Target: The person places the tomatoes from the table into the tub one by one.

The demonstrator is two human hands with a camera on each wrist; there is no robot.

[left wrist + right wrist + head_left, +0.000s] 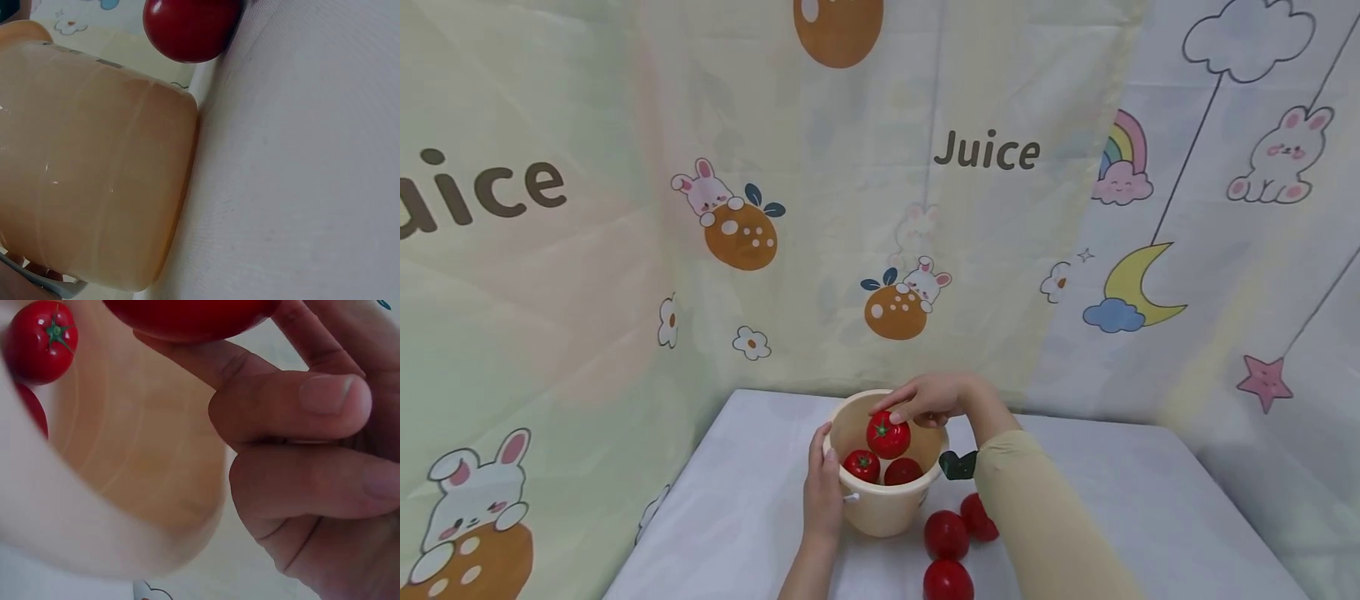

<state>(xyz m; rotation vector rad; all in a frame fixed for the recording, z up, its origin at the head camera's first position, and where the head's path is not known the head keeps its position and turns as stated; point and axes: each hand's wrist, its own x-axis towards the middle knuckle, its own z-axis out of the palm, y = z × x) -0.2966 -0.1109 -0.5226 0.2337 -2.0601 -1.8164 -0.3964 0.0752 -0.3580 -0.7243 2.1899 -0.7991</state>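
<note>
A cream bucket (880, 512) stands on the white-covered table. My left hand (823, 492) grips its left side, thumb near the rim. Over the bucket's mouth, my right hand (936, 396) pinches a red tomato (888, 440) with a green stem mark. The right wrist view catches the underside of this tomato (194, 319) against a finger, with the other fingers curled. Two more tomatoes lie inside the bucket, one with its green top showing (861, 466) and a plain red one (903, 472). The bucket's grey handle (50, 282) hangs by the left fingers in the left wrist view.
To the bucket's right, near my right sleeve (1052, 508), several tomatoes (946, 535) lie on the table (1120, 483). A dark green piece (958, 465) shows beside that sleeve. Printed cloth walls (820, 317) stand behind the table and at both sides.
</note>
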